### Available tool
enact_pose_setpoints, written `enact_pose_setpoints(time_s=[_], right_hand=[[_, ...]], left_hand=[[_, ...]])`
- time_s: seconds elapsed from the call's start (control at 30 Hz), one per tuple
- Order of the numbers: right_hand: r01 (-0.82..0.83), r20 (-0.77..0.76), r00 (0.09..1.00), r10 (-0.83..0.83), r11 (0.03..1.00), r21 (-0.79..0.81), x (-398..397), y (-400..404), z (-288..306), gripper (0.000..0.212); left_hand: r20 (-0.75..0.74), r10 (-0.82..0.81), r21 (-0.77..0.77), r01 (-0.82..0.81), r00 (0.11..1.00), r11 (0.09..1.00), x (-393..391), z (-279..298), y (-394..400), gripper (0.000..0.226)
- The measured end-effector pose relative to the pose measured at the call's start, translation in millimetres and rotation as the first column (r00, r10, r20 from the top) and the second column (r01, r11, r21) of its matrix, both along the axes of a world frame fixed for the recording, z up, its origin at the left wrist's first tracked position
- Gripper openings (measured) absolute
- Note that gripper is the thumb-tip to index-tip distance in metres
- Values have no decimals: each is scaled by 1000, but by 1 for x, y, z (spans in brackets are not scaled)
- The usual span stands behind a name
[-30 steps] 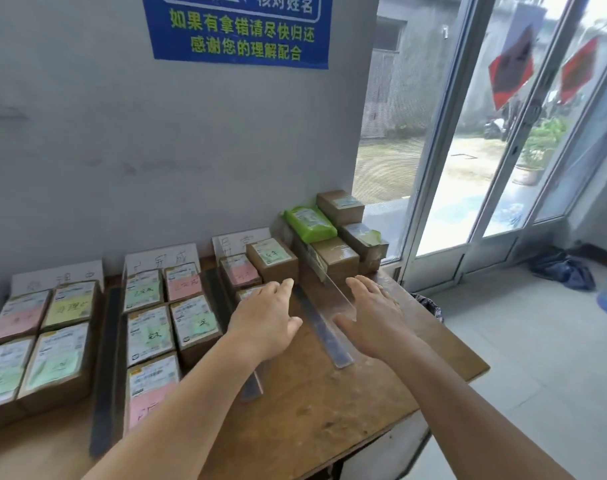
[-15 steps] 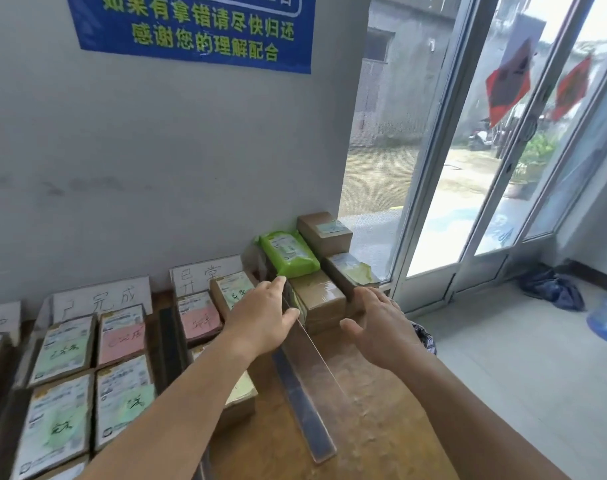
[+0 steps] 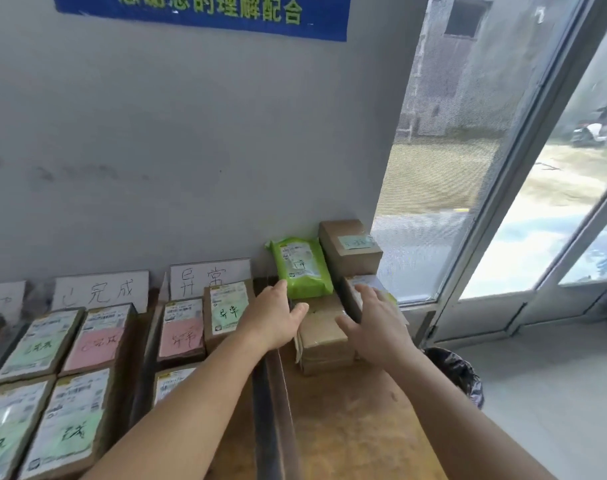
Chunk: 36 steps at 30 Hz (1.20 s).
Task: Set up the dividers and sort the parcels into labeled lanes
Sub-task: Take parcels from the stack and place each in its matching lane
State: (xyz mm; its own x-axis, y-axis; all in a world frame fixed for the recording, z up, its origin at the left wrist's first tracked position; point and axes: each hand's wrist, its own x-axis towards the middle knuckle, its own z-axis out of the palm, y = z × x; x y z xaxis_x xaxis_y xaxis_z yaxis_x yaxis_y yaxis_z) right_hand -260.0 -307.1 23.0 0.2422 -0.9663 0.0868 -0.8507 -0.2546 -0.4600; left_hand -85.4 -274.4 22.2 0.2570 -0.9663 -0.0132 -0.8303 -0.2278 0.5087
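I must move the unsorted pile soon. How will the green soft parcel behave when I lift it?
The green parcel looks like a plastic mailer, so it probably sags and feels light. Its glossy skin may slip. It lies tilted on the brown boxes, so pushing could slide it off.

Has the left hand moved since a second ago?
Yes. The left hand has gone forward along the clear divider, from mid-table to the green parcel by the wall.
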Motion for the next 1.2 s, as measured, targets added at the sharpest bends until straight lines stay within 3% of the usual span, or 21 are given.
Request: enact_pose_setpoints(time_s=[0.3,0.8,1.2], right_hand=[[-23,102,995,18,999,44,-13,-96,-18,82],[114,173,978,-118,993,32,19,-189,-43,112],[145,194,971,-143,989,4,28,-195,-52,112]], left_hand=[[60,146,99,-151,988,984,-16,-21,-69,70],[-5,267,141,-263,964,954,-1,-50,-135,73],[-257,316,0,-327,913,945,-6,-55,-144,86]])
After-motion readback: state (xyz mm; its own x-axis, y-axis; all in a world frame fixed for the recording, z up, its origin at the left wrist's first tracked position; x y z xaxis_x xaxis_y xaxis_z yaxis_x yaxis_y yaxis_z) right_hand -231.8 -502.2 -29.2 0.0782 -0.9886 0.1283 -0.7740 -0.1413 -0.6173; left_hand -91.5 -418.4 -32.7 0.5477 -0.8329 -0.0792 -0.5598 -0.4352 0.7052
